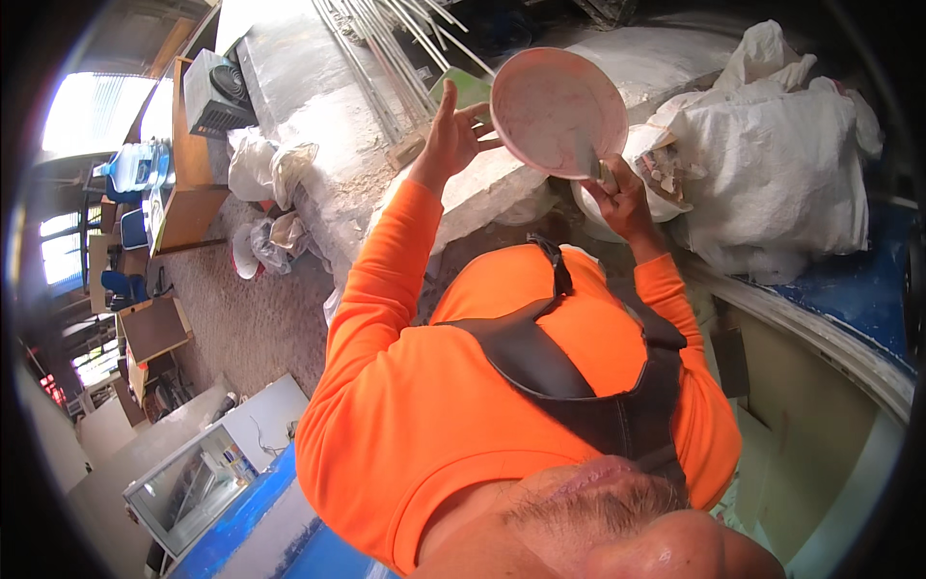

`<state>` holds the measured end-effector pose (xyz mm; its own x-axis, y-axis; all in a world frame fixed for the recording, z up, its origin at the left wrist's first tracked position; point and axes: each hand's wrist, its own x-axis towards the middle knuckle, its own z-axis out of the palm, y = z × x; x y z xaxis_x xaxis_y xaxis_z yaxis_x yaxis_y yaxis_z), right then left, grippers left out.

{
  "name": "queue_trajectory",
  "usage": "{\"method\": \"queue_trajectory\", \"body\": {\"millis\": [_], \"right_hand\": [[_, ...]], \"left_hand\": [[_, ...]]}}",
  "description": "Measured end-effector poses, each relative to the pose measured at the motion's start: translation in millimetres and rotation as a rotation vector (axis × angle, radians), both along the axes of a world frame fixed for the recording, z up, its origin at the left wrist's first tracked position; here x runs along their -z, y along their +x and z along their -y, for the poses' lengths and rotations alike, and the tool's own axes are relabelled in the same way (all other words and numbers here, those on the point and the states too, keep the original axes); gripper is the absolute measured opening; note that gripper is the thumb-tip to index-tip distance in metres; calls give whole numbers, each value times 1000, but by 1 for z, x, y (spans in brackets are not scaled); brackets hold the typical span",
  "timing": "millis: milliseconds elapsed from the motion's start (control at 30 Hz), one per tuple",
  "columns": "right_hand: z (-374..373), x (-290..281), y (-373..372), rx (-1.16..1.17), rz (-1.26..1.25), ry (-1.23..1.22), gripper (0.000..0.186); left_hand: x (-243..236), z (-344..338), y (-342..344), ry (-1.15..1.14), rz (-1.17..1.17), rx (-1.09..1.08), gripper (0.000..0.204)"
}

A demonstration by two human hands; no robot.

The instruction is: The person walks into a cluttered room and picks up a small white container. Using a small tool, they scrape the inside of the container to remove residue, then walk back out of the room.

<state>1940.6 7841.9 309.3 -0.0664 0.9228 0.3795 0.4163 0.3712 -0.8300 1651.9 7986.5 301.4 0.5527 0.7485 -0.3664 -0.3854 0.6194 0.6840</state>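
A round pinkish bowl with chalky residue inside is held up at upper middle. My right hand is closed on a grey scraper at the bowl's lower right, with the blade inside. My left hand has its thumb up and fingers apart at the bowl's left edge; whether they touch it is unclear. A flat green piece lies behind that hand, beside long thin rods. A white tub with rubble sits behind my right hand.
White sacks fill the right side on a blue surface. A chalky slab lies under the rods. At left are plastic bags, a grey fan unit, wooden furniture, a water bottle and a white cabinet.
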Motion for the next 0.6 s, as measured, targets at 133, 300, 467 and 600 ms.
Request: {"method": "queue_trajectory", "body": {"millis": [133,300,467,600], "right_hand": [[-2,4,3,-241,18,-44,28],[-10,-3,9,-396,181,-165,34],[-18,-6,5,-159,439,-187,52],[-29,-13,-16,-23,528,-320,61]], "left_hand": [[-1,-4,-9,-123,167,78,97],[3,12,-6,-74,13,35,61],[35,26,-9,-117,24,-180,36],[58,40,-2,-27,-38,-341,36]]}}
